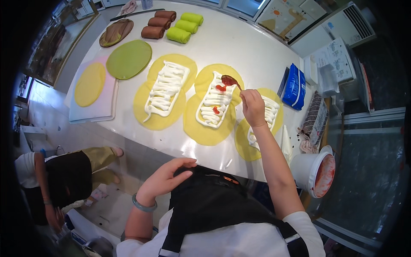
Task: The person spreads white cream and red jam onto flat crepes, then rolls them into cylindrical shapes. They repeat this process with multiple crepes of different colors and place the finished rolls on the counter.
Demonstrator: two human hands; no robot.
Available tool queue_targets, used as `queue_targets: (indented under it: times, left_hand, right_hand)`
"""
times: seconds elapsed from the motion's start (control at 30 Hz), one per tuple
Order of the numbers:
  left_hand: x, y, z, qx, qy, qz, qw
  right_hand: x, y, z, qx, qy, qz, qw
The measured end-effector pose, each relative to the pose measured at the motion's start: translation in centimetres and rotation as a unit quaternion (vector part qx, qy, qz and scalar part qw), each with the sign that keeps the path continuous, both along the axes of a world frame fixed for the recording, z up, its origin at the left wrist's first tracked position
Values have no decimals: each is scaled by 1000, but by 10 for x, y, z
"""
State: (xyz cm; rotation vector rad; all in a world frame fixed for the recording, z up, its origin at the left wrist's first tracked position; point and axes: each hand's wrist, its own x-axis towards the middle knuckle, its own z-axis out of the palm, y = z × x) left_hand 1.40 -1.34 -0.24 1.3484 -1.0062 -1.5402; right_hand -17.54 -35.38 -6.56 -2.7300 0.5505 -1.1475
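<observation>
My right hand (pixel 253 106) is closed round the handle of a spoon (pixel 230 80) with red jam in its bowl. The spoon is over the far end of the middle pair of overlapping yellow crepes (pixel 209 133). Zigzag white cream (pixel 217 99) covers their centre, with red dollops (pixel 216 110) on it. A similar cream-topped yellow pair (pixel 161 116) lies to the left. Another pair (pixel 244 147) lies to the right, partly hidden by my right forearm. My left hand (pixel 173 174) hangs empty before the table edge, fingers apart and slightly curled.
Brown rolls (pixel 159 25) and green rolls (pixel 186 26) sit at the back. Leftward lie a green crepe stack (pixel 129 59), a yellow stack (pixel 90 84) and a brown stack (pixel 116 32). At right are a blue packet (pixel 293 87) and a red-smeared white bucket (pixel 305 171). Another person (pixel 64 175) is at lower left.
</observation>
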Motion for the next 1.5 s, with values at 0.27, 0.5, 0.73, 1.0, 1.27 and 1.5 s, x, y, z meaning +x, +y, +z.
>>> queue_targets:
  times: [0.27,0.5,0.73,1.0,1.27,1.5]
  left_hand:
    - [-6,-11,2,-9,-8,-35,999]
    - [-11,-14,5,-1,-15,-67,998]
    - [-15,-18,5,-7,-4,-88,996]
    - [-22,-21,6,-10,-17,-108,994]
    - [-33,-27,8,-4,-19,-133,991]
    - [-69,-62,27,2,-41,-197,980]
  right_hand:
    - [-8,41,5,26,-5,48,998]
    - [-22,51,-4,26,5,37,999]
    - [-20,47,1,33,7,28,999]
    - [-17,49,4,38,-17,18,999]
    - [-21,59,-4,331,-213,-163,905]
    - [-138,89,58,565,-568,-80,593]
